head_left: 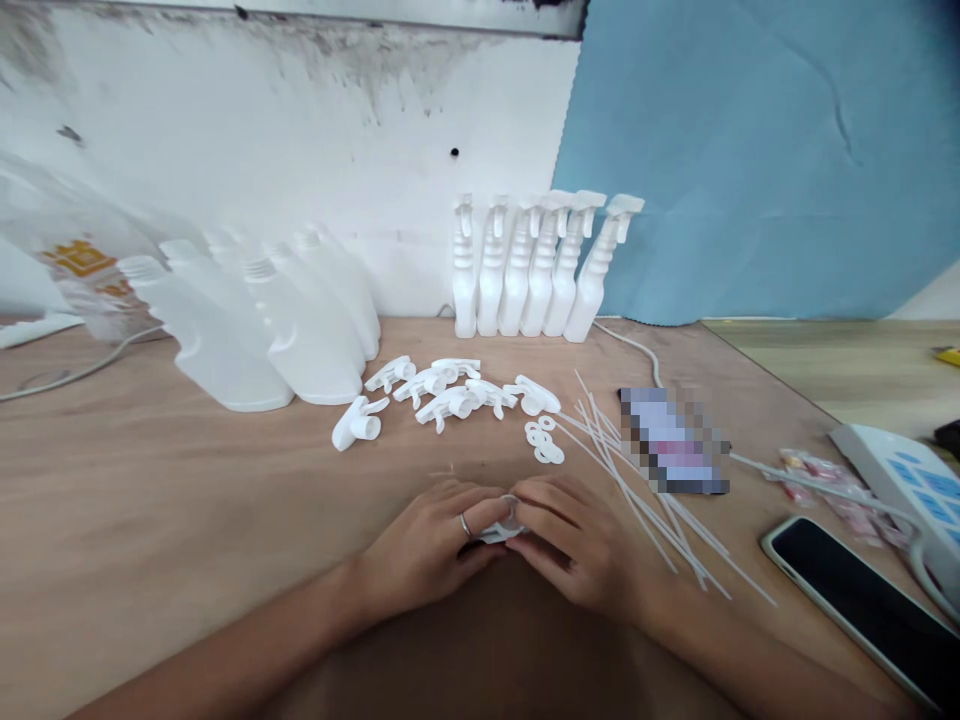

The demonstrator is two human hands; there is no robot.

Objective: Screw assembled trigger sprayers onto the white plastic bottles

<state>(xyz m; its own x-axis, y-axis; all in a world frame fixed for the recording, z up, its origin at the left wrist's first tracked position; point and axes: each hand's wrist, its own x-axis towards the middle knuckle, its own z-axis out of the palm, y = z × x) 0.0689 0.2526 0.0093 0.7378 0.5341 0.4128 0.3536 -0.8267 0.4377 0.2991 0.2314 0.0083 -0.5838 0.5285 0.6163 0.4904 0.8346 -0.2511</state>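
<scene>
Close to the table's front edge, my left hand [431,535] is closed around a white trigger spray head [495,533], with a ring on one finger. My right hand [574,540] meets it from the other side, its fingertips pinched at the spray head's round end; a small washer may be there, but the fingers hide most of it. Beyond the hands lie several loose trigger spray heads [446,403]. A small pile of white washers [541,440] lies just past my right hand. Thin white dip tubes [622,470] fan out to its right.
Uncapped white bottles [315,340] stand at the back left, near a clear plastic bag [82,260]. Several bottles with spray heads [529,285] line the wall. On the right are a lit phone [675,440], a dark phone [855,600], a cable, small packets [832,490] and a white device [907,480].
</scene>
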